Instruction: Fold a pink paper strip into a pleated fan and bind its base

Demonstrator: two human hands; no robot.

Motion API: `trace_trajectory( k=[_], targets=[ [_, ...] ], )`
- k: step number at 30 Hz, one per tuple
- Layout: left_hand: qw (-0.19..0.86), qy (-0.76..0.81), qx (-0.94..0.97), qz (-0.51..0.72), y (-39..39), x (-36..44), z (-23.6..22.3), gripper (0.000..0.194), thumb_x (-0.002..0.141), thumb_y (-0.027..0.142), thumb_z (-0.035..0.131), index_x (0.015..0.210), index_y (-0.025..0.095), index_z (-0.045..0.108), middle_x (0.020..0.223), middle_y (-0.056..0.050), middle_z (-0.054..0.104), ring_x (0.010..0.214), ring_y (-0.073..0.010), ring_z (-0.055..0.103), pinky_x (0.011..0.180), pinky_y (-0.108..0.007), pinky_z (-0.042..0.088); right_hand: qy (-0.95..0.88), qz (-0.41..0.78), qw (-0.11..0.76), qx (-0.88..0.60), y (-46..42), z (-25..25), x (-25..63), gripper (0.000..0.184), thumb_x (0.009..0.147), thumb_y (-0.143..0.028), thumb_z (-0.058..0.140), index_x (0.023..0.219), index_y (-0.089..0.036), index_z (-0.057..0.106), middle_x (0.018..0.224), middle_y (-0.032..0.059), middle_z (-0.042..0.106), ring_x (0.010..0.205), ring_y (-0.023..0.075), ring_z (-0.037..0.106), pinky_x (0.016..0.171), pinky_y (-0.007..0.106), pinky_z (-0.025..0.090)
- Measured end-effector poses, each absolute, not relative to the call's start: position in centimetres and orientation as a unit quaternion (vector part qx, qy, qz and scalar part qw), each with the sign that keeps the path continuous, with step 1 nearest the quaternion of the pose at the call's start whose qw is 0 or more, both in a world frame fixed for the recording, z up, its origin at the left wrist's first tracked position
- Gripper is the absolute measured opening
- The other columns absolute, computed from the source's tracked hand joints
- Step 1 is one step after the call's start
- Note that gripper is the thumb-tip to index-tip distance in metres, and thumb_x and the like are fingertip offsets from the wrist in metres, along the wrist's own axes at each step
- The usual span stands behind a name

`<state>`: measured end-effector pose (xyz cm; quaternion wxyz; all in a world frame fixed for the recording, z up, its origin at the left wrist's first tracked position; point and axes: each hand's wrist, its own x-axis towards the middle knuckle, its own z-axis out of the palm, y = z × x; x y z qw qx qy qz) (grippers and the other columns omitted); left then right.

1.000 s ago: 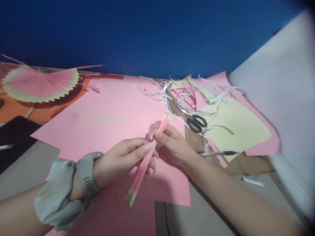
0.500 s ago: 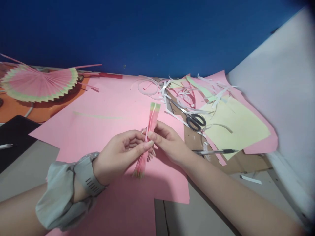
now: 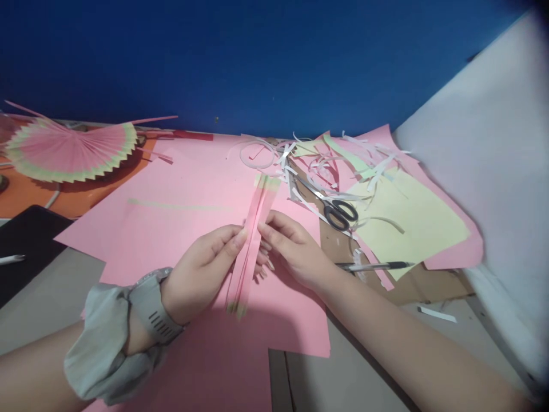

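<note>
Behind the desk, a blue wall is seen. Above pink paper, a pleated strip, pink with green ends, is held tilted by both hands, pinched narrowly by the left hand and right hand. Scissors and a pen are seen past the paper's right edge; toward the desk's far left corner, a paper fan is spread.

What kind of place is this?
It looks like a paper-craft spot: there are black-handled scissors, loose cut paper strips and a pleated pink paper fan. I can't tell whether it's at home or school.
</note>
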<state>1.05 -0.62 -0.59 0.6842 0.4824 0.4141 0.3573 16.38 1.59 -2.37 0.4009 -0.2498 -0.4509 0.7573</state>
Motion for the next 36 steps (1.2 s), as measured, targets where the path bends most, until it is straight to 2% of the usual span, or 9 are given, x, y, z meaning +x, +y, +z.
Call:
trace_trajectory(
  k=[5,10,14,19,26,31,34,36],
  targets=[
    [0.64,0.419,0.532,0.363,-0.85,1.05,-0.82,0.02,0.09,0.034,0.044,0.094,0.017,0.054,0.082,-0.002,0.065,0.075,-0.0117,0.062,0.071,-0.023,0.051,-0.505,0.717,0.401,-0.267,1.41,-2.28,16.35,0.016,0.085,-0.028,0.056,0.085,-0.021,0.042,0.056,-0.0092,0.046,0.046,0.0067,0.048,0.048,0.023,0.045],
    [0.597,0.445,0.577,0.335,-0.91,0.81,-0.8,0.023,0.091,0.036,0.041,0.088,0.019,0.056,0.07,0.002,0.06,0.064,-0.0104,0.057,0.061,-0.021,0.047,-0.561,0.654,0.41,-0.299,1.36,-2.14,16.6,0.004,0.087,-0.023,0.049,0.088,-0.02,0.046,0.067,-0.0056,0.049,0.056,0.0068,0.049,0.054,0.022,0.043],
    [0.538,0.461,0.625,0.328,-0.75,0.62,-0.62,0.021,0.089,0.033,0.045,0.082,0.019,0.058,0.074,0.002,0.059,0.071,-0.0117,0.054,0.066,-0.02,0.043,-0.581,0.629,0.4,-0.328,1.14,-1.86,16.69,0.004,0.088,-0.022,0.046,0.085,-0.019,0.048,0.073,-0.0047,0.046,0.059,0.0062,0.043,0.056,0.021,0.04],
    [0.546,0.463,0.611,0.339,-0.57,0.58,-0.56,0.024,0.091,0.033,0.041,0.083,0.021,0.059,0.075,0.002,0.059,0.072,-0.0128,0.052,0.069,-0.022,0.043,-0.542,0.665,0.371,-0.355,0.77,-1.47,16.49,0.022,0.089,-0.035,0.046,0.073,-0.02,0.04,0.062,-0.0059,0.042,0.056,0.0081,0.044,0.058,0.025,0.041],
    [0.549,0.481,0.575,0.368,-0.71,0.78,-0.58,0.02,0.09,0.035,0.042,0.091,0.021,0.056,0.081,0.001,0.063,0.075,-0.0142,0.056,0.07,-0.025,0.045,-0.541,0.672,0.393,-0.319,0.76,-1.97,16.57,0.019,0.09,-0.032,0.045,0.077,-0.019,0.044,0.062,-0.0059,0.041,0.055,0.0074,0.041,0.055,0.024,0.038],
    [0.535,0.51,0.568,0.363,-0.91,0.77,-0.26,0.02,0.089,0.038,0.043,0.088,0.022,0.055,0.069,0.002,0.057,0.067,-0.0146,0.054,0.061,-0.025,0.045,-0.562,0.642,0.403,-0.332,0.89,-2.12,16.78,0.02,0.089,-0.034,0.047,0.075,-0.019,0.044,0.062,-0.0061,0.04,0.053,0.0067,0.038,0.053,0.023,0.034],
    [0.526,0.501,0.585,0.361,-1.0,0.67,-0.32,0.021,0.091,0.036,0.04,0.085,0.021,0.053,0.071,0.002,0.053,0.066,-0.0125,0.051,0.063,-0.024,0.044,-0.584,0.616,0.392,-0.356,0.88,-1.93,16.83,0.019,0.089,-0.031,0.045,0.076,-0.019,0.045,0.061,-0.0059,0.041,0.054,0.0072,0.039,0.054,0.023,0.034],
    [0.532,0.483,0.6,0.351,-1.0,0.56,-0.49,0.017,0.089,0.035,0.044,0.086,0.02,0.052,0.074,0.002,0.053,0.07,-0.0129,0.051,0.066,-0.025,0.043,-0.612,0.595,0.368,-0.37,0.83,-1.77,16.84,0.017,0.089,-0.027,0.045,0.075,-0.019,0.045,0.062,-0.0052,0.042,0.056,0.0079,0.04,0.056,0.023,0.034]
  ],
)
